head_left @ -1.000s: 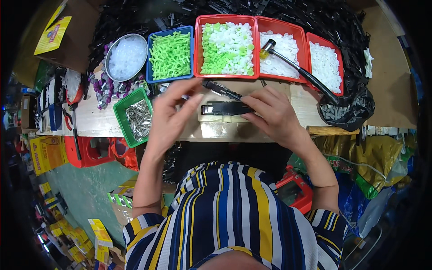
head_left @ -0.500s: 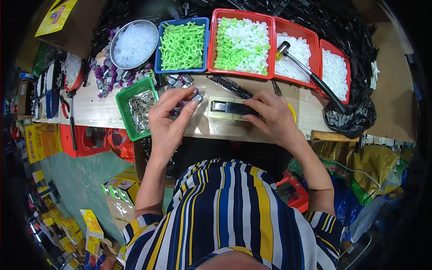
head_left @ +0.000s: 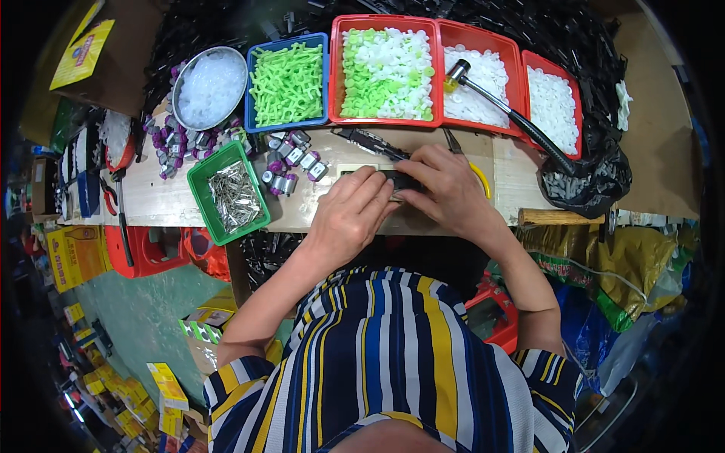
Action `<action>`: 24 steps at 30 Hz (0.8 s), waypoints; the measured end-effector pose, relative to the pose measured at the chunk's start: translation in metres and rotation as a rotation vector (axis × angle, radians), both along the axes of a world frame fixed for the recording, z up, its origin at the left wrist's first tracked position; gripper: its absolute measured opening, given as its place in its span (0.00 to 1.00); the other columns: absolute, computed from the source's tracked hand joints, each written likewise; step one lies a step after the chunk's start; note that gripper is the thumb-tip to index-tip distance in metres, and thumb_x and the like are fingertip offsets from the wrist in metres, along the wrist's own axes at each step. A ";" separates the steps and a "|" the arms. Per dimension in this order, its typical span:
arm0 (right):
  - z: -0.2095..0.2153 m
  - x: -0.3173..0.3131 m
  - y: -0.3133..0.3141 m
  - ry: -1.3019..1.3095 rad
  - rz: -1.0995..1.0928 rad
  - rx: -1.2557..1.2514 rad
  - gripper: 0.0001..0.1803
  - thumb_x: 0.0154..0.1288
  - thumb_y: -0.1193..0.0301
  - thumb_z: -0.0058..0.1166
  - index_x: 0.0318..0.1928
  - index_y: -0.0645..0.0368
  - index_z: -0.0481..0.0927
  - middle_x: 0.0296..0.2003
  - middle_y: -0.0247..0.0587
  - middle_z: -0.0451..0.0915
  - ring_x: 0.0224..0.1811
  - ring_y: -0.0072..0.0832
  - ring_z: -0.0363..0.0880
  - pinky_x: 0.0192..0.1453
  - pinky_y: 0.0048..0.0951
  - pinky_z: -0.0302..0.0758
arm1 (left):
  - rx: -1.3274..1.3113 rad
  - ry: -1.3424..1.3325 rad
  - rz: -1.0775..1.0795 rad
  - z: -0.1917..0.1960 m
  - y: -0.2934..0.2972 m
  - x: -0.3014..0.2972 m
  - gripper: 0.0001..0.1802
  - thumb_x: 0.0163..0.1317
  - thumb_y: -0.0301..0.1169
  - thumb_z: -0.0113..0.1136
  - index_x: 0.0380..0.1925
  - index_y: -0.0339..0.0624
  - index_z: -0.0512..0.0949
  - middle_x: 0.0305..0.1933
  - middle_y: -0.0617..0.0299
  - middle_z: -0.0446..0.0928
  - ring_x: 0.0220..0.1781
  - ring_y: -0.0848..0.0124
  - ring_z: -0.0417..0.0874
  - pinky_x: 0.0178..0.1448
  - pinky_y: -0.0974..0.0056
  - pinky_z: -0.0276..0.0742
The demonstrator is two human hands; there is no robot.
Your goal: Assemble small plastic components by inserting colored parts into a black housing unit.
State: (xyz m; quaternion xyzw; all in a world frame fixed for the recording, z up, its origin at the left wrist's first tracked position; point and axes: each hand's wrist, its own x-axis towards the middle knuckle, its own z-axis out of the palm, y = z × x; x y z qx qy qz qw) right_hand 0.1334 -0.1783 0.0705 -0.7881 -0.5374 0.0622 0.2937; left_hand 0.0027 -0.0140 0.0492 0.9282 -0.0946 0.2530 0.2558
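My left hand lies over a cream-coloured block on the bench, its fingers bent and pressed together. Whatever its fingertips hold is hidden under them. From the other side, my right hand pinches the end of a long black plastic housing set on that block. Both sets of fingertips nearly meet over the housing. Left of the block sit several small grey-and-purple parts. Just beyond it lies another black housing, and pliers with yellow handles rest beside my right hand.
A green tray of metal pins stands left, near the bench edge. Behind are a metal bowl of clear pieces, a blue tray of green parts and red trays of small caps. A hammer leans across them toward a black bag.
My left hand has moved right and down onto the block from beside it, where it pinched a small grey-and-purple part. My right hand stays on the black housing. The view has shifted slightly.
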 end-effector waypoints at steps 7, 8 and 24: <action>-0.005 0.027 -0.055 -0.043 -0.279 0.037 0.17 0.56 0.75 0.66 0.47 0.66 0.81 0.41 0.48 0.79 0.42 0.43 0.80 0.44 0.35 0.76 | 0.069 -0.126 -0.014 -0.018 0.003 0.001 0.17 0.52 0.24 0.72 0.43 0.29 0.82 0.44 0.50 0.81 0.48 0.55 0.83 0.48 0.58 0.82; -0.005 0.024 -0.058 -0.035 -0.285 0.058 0.16 0.56 0.76 0.66 0.45 0.68 0.81 0.40 0.48 0.79 0.41 0.44 0.80 0.43 0.36 0.76 | 0.077 -0.139 -0.016 -0.019 0.004 0.002 0.17 0.52 0.24 0.72 0.42 0.29 0.83 0.43 0.51 0.82 0.47 0.55 0.83 0.48 0.59 0.82; -0.012 0.002 -0.002 -0.061 0.004 0.078 0.16 0.55 0.67 0.67 0.42 0.60 0.81 0.41 0.39 0.77 0.45 0.37 0.77 0.46 0.37 0.71 | 0.033 -0.144 -0.032 -0.018 0.005 0.005 0.15 0.52 0.22 0.70 0.40 0.29 0.82 0.43 0.50 0.81 0.47 0.54 0.82 0.48 0.57 0.80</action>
